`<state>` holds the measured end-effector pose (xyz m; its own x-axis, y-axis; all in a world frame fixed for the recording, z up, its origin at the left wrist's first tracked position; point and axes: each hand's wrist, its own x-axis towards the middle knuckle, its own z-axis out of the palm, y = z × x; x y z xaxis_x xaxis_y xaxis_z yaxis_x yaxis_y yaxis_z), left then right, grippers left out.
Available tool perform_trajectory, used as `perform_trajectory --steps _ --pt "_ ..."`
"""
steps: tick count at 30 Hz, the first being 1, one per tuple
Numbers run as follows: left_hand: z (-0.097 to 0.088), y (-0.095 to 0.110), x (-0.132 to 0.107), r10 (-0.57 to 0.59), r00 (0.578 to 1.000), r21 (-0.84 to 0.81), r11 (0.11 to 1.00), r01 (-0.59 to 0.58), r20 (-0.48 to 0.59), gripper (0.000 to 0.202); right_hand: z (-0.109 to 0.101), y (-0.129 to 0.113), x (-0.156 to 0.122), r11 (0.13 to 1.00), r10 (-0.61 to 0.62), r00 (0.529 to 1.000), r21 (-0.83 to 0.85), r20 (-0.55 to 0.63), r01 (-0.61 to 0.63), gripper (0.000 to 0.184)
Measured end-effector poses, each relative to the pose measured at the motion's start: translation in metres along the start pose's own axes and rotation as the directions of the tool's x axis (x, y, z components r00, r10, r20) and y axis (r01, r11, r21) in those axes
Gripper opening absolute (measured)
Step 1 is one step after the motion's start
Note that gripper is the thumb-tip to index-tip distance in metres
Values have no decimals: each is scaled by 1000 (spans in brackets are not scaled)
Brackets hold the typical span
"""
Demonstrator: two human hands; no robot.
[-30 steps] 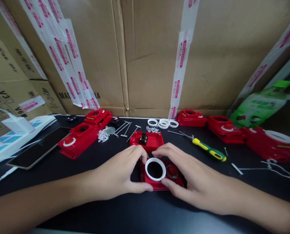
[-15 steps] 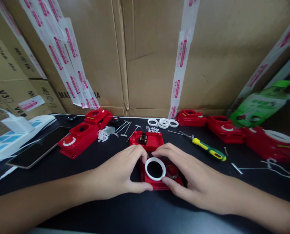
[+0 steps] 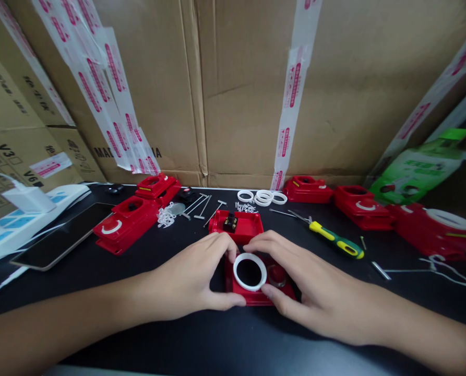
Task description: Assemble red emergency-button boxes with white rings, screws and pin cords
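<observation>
A white plastic ring (image 3: pixel 238 279) lies over the round opening of a red plastic housing cover (image 3: pixel 252 297) at the front middle of the table. My left hand (image 3: pixel 193 277) grips the cover's left side, its thumb by the front edge and its forefinger against the ring's upper left. My right hand (image 3: pixel 314 282) holds the ring between a forefinger at its upper rim and a thumb at its lower right. Under that hand's arch, a red button (image 3: pixel 276 273) sits on the cover. Just behind is an open red housing base (image 3: pixel 250 225) with a black switch block (image 3: pixel 230 222) inside.
Spare white rings (image 3: pixel 264 197) and small screws (image 3: pixel 246 208) lie behind. A screwdriver (image 3: pixel 336 240) and a T-handled rod with cord (image 3: pixel 408 270) are at right. Red housings (image 3: pixel 127 222) stand on both sides. Left are a phone (image 3: pixel 64 237) and power strip (image 3: pixel 66 201).
</observation>
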<state>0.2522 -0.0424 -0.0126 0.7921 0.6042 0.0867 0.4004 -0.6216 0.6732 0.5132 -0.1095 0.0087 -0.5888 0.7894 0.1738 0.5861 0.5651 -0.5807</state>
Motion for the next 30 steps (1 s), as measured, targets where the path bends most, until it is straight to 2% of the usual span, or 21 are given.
perform_trajectory --steps 6,12,24,30 --pt "0 -1 1 -6 1000 -20 1000 6 1 44 0 0 0 999 31 999 9 -6 -31 38" --pt "0 -1 1 7 1000 14 1000 -7 6 43 0 0 1 1000 -3 1000 5 -4 3 43" --pt "0 0 1 7 1000 16 1000 -7 1 44 0 0 0 1000 7 1000 -9 2 -7 41" --pt "1 -2 2 10 1000 -23 1000 -11 -6 45 0 -1 0 999 35 999 -18 -2 -35 38"
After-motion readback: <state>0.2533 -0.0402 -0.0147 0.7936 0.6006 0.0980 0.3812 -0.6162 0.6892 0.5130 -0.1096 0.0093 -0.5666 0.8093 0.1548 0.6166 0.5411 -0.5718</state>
